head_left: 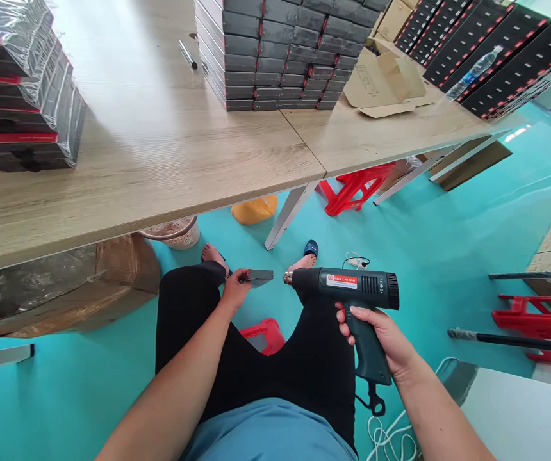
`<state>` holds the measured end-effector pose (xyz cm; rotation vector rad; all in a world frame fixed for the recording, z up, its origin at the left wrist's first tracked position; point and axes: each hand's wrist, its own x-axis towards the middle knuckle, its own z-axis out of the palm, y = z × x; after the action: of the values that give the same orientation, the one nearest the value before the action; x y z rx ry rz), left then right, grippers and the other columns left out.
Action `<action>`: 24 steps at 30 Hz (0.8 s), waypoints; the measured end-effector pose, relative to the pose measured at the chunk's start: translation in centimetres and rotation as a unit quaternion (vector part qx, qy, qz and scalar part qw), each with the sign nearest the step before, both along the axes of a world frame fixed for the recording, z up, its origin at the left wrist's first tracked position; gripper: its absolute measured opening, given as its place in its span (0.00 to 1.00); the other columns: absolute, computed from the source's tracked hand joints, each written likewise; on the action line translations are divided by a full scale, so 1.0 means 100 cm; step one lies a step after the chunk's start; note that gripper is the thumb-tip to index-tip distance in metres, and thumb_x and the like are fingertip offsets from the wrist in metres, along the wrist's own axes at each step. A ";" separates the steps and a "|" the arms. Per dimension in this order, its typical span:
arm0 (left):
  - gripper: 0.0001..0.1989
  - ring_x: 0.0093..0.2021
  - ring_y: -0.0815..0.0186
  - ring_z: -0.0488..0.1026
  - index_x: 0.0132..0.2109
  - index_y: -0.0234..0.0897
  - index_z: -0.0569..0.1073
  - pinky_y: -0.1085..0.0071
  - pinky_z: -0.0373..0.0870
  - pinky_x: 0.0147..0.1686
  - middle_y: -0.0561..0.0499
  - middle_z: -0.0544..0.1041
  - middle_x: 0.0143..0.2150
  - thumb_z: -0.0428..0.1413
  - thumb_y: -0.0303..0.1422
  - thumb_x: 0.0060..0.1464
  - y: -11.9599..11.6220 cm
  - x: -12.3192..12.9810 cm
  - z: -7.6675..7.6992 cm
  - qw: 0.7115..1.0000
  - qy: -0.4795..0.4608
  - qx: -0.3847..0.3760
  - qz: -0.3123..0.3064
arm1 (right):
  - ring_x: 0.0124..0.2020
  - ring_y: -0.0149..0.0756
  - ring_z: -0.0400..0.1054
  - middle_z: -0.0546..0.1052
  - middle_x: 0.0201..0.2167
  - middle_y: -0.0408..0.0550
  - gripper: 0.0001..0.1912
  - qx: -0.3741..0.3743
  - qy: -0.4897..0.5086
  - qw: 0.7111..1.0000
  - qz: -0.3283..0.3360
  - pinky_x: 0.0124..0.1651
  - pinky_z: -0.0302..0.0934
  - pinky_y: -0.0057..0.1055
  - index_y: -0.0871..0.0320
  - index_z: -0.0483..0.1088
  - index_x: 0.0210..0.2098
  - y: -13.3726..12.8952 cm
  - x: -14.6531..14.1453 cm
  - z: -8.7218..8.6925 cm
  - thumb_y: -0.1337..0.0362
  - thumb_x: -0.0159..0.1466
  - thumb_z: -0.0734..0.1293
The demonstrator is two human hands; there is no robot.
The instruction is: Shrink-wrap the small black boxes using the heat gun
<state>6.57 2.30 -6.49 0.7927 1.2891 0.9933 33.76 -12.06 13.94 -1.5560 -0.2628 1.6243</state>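
Observation:
My right hand point(376, 330) is wrapped round the handle of a black heat gun point(359, 288) with a red and white label. Its metal nozzle points left, toward a small dark grey box point(260, 276). That box is pinched at its left end by my left hand point(235, 289), over my lap. A short gap separates nozzle and box. On the table, a large stack of similar dark boxes point(289, 57) stands ahead of me. At the far left are more boxes in loose clear film point(20, 89).
The wooden table point(170, 166) edge runs above my knees. A pen point(188, 55) and flattened cardboard point(386, 83) lie on it. Below are a waste bin point(179, 234), a big carton point(126, 275) and a red stool point(352, 189). White cable point(391, 438) coils on the floor at right.

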 end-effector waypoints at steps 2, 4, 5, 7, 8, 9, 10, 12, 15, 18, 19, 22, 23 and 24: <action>0.18 0.41 0.60 0.75 0.36 0.38 0.80 0.66 0.70 0.47 0.51 0.80 0.36 0.58 0.20 0.34 -0.001 0.000 0.001 1.000 0.003 -0.002 -0.001 | 0.28 0.34 0.72 0.79 0.32 0.50 0.12 -0.001 0.006 1.000 -0.001 0.26 0.69 0.25 0.61 0.80 0.40 0.001 -0.003 0.001 0.61 0.58 0.75; 0.18 0.42 0.59 0.75 0.35 0.39 0.80 0.65 0.70 0.48 0.51 0.80 0.36 0.59 0.20 0.33 -0.002 -0.001 0.002 1.000 0.001 -0.003 0.004 | 0.28 0.34 0.72 0.79 0.32 0.50 0.12 -0.001 0.007 1.000 0.003 0.26 0.69 0.25 0.61 0.80 0.40 0.004 -0.005 0.001 0.61 0.58 0.75; 0.18 0.43 0.59 0.75 0.35 0.39 0.80 0.65 0.70 0.48 0.51 0.80 0.36 0.59 0.20 0.33 -0.002 -0.001 0.003 1.000 0.000 -0.003 0.006 | 0.28 0.34 0.72 0.79 0.32 0.50 0.12 0.000 0.007 1.000 0.006 0.26 0.69 0.25 0.61 0.80 0.40 0.005 -0.005 0.001 0.61 0.59 0.74; 0.17 0.42 0.59 0.75 0.35 0.39 0.79 0.64 0.69 0.49 0.52 0.79 0.35 0.59 0.19 0.33 -0.003 -0.002 0.004 1.000 0.001 -0.001 0.009 | 0.28 0.34 0.72 0.79 0.32 0.50 0.12 0.001 0.007 1.000 0.011 0.26 0.69 0.25 0.61 0.80 0.41 0.007 -0.004 0.001 0.62 0.59 0.74; 0.17 0.42 0.59 0.75 0.35 0.39 0.79 0.64 0.69 0.49 0.52 0.79 0.35 0.59 0.19 0.34 -0.003 -0.003 0.004 1.000 0.003 0.001 0.009 | 0.28 0.34 0.72 0.79 0.32 0.50 0.12 0.000 0.005 1.000 0.012 0.26 0.70 0.25 0.61 0.79 0.41 0.008 -0.004 0.001 0.62 0.60 0.74; 0.18 0.42 0.59 0.75 0.35 0.39 0.79 0.64 0.69 0.50 0.52 0.79 0.35 0.59 0.19 0.34 -0.004 -0.003 0.004 1.000 0.007 0.004 0.009 | 0.28 0.34 0.72 0.79 0.32 0.50 0.11 -0.002 0.002 1.000 0.014 0.26 0.70 0.26 0.61 0.79 0.41 0.008 -0.003 0.000 0.62 0.60 0.73; 0.18 0.42 0.59 0.75 0.35 0.39 0.79 0.64 0.69 0.50 0.52 0.79 0.35 0.59 0.18 0.34 -0.004 -0.003 0.004 1.000 0.012 0.008 0.007 | 0.28 0.34 0.72 0.79 0.32 0.50 0.11 -0.003 -0.001 1.000 0.015 0.26 0.70 0.26 0.61 0.79 0.41 0.009 -0.003 0.000 0.62 0.60 0.73; 0.18 0.42 0.59 0.76 0.35 0.39 0.79 0.62 0.68 0.51 0.51 0.79 0.36 0.58 0.17 0.34 -0.003 -0.003 0.004 0.999 0.027 0.017 -0.002 | 0.28 0.34 0.72 0.79 0.32 0.50 0.11 -0.004 -0.011 1.000 0.019 0.26 0.70 0.26 0.61 0.79 0.40 0.010 -0.003 0.000 0.62 0.59 0.73; 0.19 0.45 0.56 0.75 0.32 0.41 0.79 0.58 0.67 0.56 0.49 0.79 0.40 0.57 0.16 0.32 -0.002 -0.002 0.002 0.997 0.055 0.047 -0.021 | 0.27 0.33 0.72 0.79 0.31 0.50 0.12 -0.002 -0.024 0.999 0.044 0.26 0.70 0.26 0.61 0.78 0.40 0.013 -0.010 0.001 0.61 0.58 0.74; 0.20 0.52 0.51 0.73 0.31 0.42 0.79 0.54 0.63 0.61 0.48 0.79 0.43 0.56 0.16 0.31 -0.003 -0.001 0.000 0.991 0.086 0.093 -0.043 | 0.27 0.33 0.73 0.80 0.32 0.50 0.15 0.023 -0.026 0.994 0.108 0.27 0.70 0.27 0.61 0.78 0.41 0.018 -0.024 0.002 0.59 0.58 0.75; 0.20 0.53 0.50 0.73 0.31 0.42 0.79 0.53 0.62 0.62 0.47 0.79 0.44 0.56 0.16 0.31 -0.004 0.000 -0.001 0.988 0.101 0.107 -0.053 | 0.28 0.34 0.73 0.80 0.33 0.50 0.16 0.035 -0.034 0.991 0.127 0.28 0.70 0.28 0.61 0.77 0.42 0.020 -0.029 0.002 0.59 0.58 0.75; 0.21 0.55 0.49 0.71 0.32 0.43 0.80 0.52 0.60 0.63 0.46 0.79 0.46 0.55 0.16 0.32 -0.006 -0.002 -0.002 0.976 0.146 0.145 -0.077 | 0.28 0.34 0.73 0.80 0.33 0.49 0.18 0.054 -0.088 0.984 0.148 0.28 0.70 0.29 0.62 0.76 0.45 0.028 -0.039 0.005 0.57 0.59 0.75; 0.21 0.55 0.49 0.71 0.32 0.43 0.80 0.52 0.59 0.64 0.46 0.79 0.46 0.55 0.16 0.32 -0.006 -0.002 -0.002 0.972 0.156 0.155 -0.081 | 0.28 0.34 0.73 0.80 0.32 0.49 0.18 0.053 -0.104 0.981 0.154 0.28 0.70 0.29 0.62 0.76 0.44 0.031 -0.041 0.006 0.57 0.59 0.74; 0.21 0.55 0.49 0.71 0.32 0.43 0.80 0.52 0.58 0.64 0.46 0.79 0.46 0.55 0.16 0.33 -0.006 -0.003 -0.002 0.970 0.162 0.162 -0.083 | 0.28 0.34 0.73 0.80 0.32 0.49 0.17 0.051 -0.111 0.978 0.168 0.28 0.70 0.29 0.61 0.76 0.44 0.034 -0.043 0.008 0.57 0.59 0.74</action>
<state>6.26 1.67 -6.67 1.3374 1.3250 0.9772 29.44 -8.69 14.70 -1.6809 -0.7528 1.6555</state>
